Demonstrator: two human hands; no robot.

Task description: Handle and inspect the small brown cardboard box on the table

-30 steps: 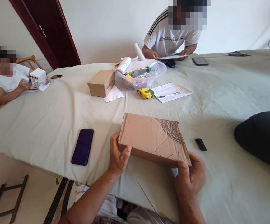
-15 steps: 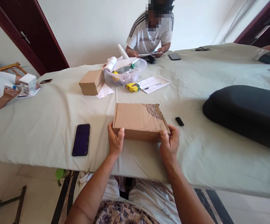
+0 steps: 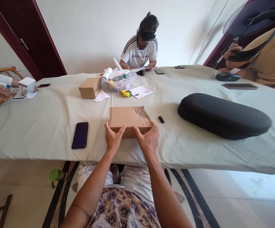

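Observation:
A brown cardboard box (image 3: 128, 117) with dark scribbled lines at its far right corner rests on the cloth-covered table in front of me. My left hand (image 3: 113, 135) grips its near left corner, thumb along the front edge. On the near right corner, my right hand (image 3: 149, 136) has its thumb on the front top edge and its fingers round the side. The fingertips of both hands are partly hidden by the box. A dark phone (image 3: 79, 135) lies to the left of my left hand, and a small black object (image 3: 161, 119) lies beyond my right hand.
A long black case (image 3: 223, 115) occupies the right side. Farther back are another cardboard box (image 3: 90, 88), a plastic basin (image 3: 130, 79) of items, a yellow tape measure (image 3: 125, 93) and a paper sheet (image 3: 145, 91). People sit left and across; another stands at right.
My right thumb has slid left along the box's front edge, nearer my left hand. The camera view has shifted, showing more of the right side and the person there.

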